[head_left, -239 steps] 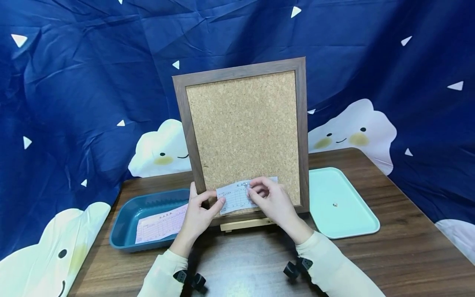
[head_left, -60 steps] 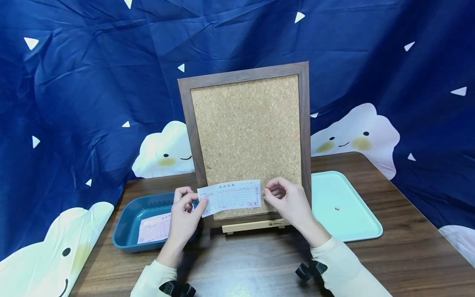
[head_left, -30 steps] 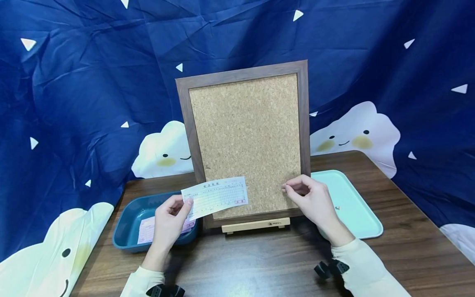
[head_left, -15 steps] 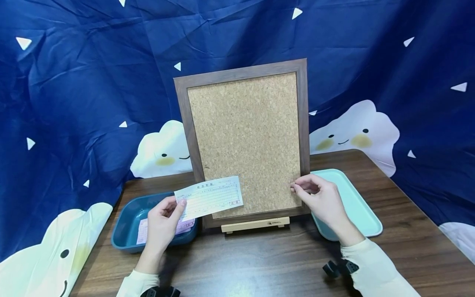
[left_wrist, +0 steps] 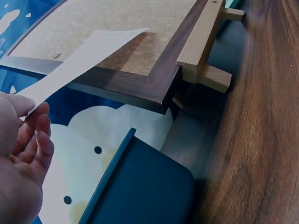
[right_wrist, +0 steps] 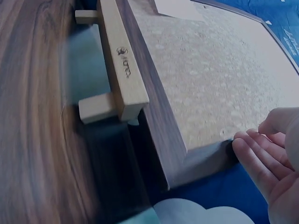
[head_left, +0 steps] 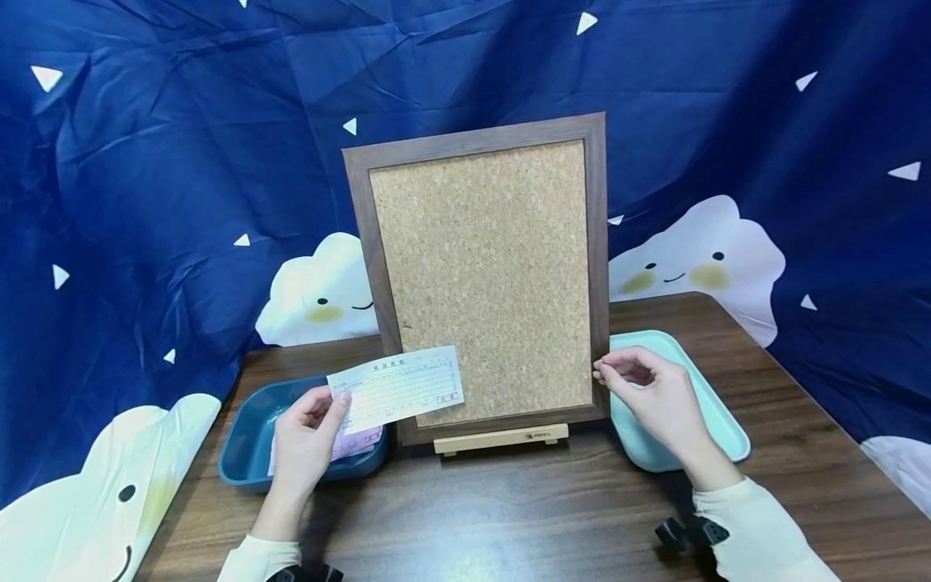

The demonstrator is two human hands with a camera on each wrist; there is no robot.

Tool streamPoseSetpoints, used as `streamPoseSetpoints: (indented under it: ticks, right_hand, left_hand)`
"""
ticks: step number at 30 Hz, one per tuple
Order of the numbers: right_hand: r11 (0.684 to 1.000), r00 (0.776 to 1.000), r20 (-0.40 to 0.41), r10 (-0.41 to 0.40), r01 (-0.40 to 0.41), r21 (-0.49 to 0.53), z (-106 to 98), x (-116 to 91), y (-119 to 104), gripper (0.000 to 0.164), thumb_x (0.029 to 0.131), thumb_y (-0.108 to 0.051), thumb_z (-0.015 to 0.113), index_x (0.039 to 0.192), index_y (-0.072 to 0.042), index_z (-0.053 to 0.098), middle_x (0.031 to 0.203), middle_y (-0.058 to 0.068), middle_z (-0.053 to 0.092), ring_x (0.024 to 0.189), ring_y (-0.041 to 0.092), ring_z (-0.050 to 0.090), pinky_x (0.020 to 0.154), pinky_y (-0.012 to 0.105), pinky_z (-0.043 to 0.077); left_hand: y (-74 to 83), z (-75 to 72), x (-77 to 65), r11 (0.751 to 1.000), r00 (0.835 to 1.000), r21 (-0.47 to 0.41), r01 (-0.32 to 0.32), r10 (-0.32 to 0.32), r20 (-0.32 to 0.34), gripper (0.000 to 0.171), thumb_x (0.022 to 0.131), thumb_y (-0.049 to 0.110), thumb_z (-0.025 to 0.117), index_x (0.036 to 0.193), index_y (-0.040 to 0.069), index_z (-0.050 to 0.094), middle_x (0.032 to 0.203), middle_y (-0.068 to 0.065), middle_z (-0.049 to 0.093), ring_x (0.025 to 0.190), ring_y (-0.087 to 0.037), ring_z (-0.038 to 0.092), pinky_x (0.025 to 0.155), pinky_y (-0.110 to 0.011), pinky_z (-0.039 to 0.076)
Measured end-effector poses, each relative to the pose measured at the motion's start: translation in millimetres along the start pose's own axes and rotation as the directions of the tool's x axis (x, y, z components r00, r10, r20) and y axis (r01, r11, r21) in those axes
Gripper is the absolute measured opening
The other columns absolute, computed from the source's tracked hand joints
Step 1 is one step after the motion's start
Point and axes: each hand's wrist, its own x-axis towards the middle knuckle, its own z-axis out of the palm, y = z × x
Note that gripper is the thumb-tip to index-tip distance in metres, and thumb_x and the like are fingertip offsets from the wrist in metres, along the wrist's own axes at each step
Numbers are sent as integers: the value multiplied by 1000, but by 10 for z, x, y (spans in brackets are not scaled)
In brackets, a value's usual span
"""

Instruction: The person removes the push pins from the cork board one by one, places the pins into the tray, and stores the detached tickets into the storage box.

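Note:
My left hand (head_left: pixel 304 440) pinches the left end of a pale blue printed receipt slip (head_left: pixel 403 390) between thumb and fingers. The slip slants in front of the lower left of a framed cork board (head_left: pixel 487 275); in the left wrist view the slip (left_wrist: pixel 84 58) bends as it stretches out from the fingers. By the board's lower right frame, my right hand (head_left: pixel 658 396) has thumb and index finger pinched together on a tiny pin, mostly covered by the fingertips. The right wrist view shows that hand (right_wrist: pixel 275 158) with its fingertips close to the frame edge.
A dark blue bin (head_left: pixel 243 436) with pink printed slips (head_left: pixel 356 441) stands left of the board. The board rests on a small wooden easel (head_left: pixel 502 439). At the right lies a mint green tray (head_left: pixel 709 412), partly behind my right hand. A blue cloth (head_left: pixel 182 162) hangs behind the table.
The slip, earlier held against the lower board by both hands, has moved left and off it in my left hand. My right hand has drawn away right, to the frame's edge.

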Motion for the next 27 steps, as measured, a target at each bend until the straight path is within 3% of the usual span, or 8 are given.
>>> streamPoseSetpoints:
  ticks: [5, 11, 20, 27]
  right_hand:
    - [1000, 1000, -9, 11, -11, 28, -86, -37, 51, 12, 93, 7, 79, 101, -1, 79, 90, 16, 81, 81, -12, 72, 79, 6, 54]
    - [1000, 998, -58, -19, 18, -2, -172, -62, 165, 17, 88, 11, 81, 98, -3, 80, 82, 6, 80, 78, -15, 69, 78, 3, 52]
    - [999, 999, -31, -42, 41, -33, -264, -36, 249, 18, 89, 13, 78, 100, -1, 79, 86, 16, 81, 81, -18, 68, 78, 2, 52]
    - [998, 999, -25, -39, 38, -42, -308, -44, 308, 19, 88, 14, 78, 100, -1, 79, 86, 5, 82, 83, -19, 68, 78, 2, 52]
  left_hand:
    - [-23, -38, -10, 999, 1000, 40, -22, 23, -17, 17, 102, 9, 74, 116, 0, 79, 103, -17, 80, 78, -4, 64, 68, -16, 54]
    - [-45, -98, -6, 995, 998, 85, -49, 53, -43, 15, 103, 10, 74, 113, 1, 79, 97, -6, 79, 78, -5, 63, 70, -15, 53]
    - [-90, -232, -35, 991, 995, 131, -25, 37, -89, 15, 104, 12, 73, 110, 0, 80, 89, 21, 72, 77, -3, 64, 71, -13, 53]
    - [-115, -297, -58, 990, 992, 135, -40, 56, -110, 13, 103, 9, 73, 108, -1, 79, 85, 22, 70, 76, -3, 63, 70, -13, 51]
